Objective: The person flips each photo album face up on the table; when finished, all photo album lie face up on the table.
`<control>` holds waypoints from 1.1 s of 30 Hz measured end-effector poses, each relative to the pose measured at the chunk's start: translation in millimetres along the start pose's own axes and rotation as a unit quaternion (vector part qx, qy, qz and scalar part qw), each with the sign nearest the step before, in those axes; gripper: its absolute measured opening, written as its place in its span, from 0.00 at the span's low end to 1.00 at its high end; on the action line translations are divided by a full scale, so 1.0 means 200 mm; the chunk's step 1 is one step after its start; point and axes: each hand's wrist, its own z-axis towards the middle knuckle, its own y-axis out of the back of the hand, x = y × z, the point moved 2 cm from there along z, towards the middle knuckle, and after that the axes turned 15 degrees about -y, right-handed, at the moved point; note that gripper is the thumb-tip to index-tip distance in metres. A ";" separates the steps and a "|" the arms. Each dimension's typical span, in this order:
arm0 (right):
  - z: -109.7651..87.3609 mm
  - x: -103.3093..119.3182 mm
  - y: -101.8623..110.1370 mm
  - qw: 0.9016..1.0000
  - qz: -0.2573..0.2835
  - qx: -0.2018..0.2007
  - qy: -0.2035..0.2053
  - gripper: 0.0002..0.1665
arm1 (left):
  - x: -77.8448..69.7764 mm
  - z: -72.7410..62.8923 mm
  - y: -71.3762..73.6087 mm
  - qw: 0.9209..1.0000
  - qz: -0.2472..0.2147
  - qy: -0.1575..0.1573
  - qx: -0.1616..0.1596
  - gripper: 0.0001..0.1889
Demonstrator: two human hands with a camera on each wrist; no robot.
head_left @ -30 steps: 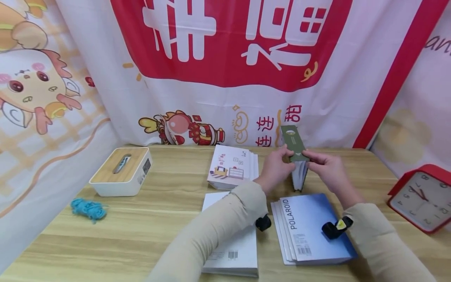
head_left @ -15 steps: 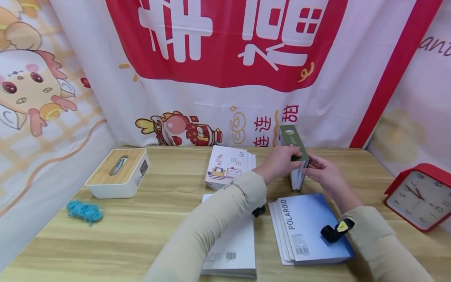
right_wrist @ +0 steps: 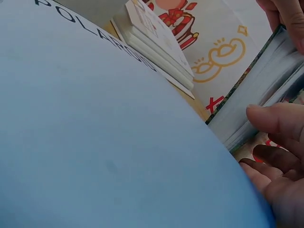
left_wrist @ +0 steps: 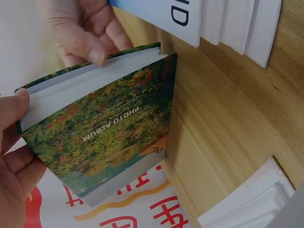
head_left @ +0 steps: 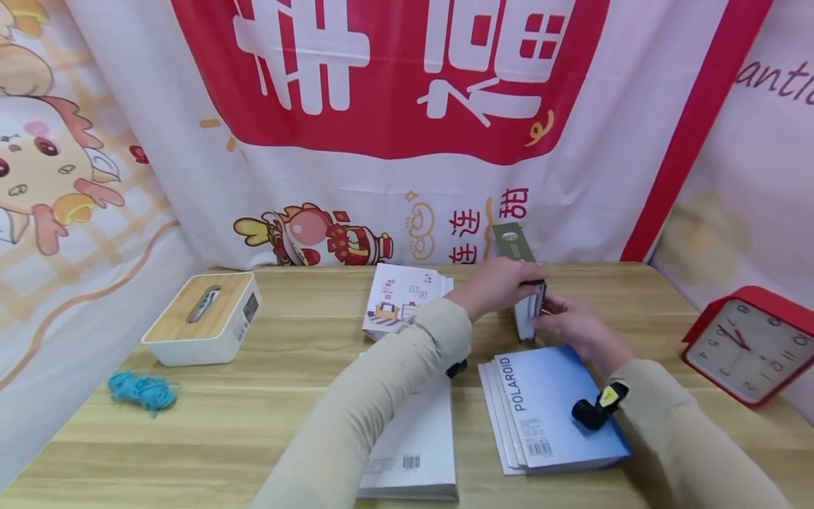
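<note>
Green rectangular hardback photo album (left_wrist: 114, 118), pinched by the left hand (head_left: 502, 281); right hand (head_left: 577, 326) at its pages (right_wrist: 256, 83), grip unclear; steadying seems the step; release needs balance.

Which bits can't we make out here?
Head: part of the album, behind the left grip.
Head: upper part of the white book, behind the left sleeve.
Head: fine print by the Polaroid book's barcode, too small.
Left wrist: Polaroid title, cut by top edge.
Right wrist: rest of album, cut by right edge.
</note>
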 end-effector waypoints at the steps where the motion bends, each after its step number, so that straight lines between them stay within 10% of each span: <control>1: 0.00 0.00 0.00 1.000 -0.001 -0.002 -0.002 0.42 | 0.00 0.00 0.00 1.000 0.007 -0.007 0.006 0.19; 14: 0.02 -0.02 -0.02 0.999 -0.030 -0.032 0.025 0.33 | -0.02 0.01 0.00 0.995 0.083 -0.023 0.049 0.15; 24: -0.02 0.02 0.00 0.998 -0.037 -0.045 0.017 0.30 | -0.04 0.02 0.01 0.997 0.044 0.022 0.055 0.16; 33: -0.08 0.05 0.04 0.989 -0.101 -0.104 0.003 0.28 | -0.03 -0.03 0.02 0.999 0.023 -0.003 -0.032 0.15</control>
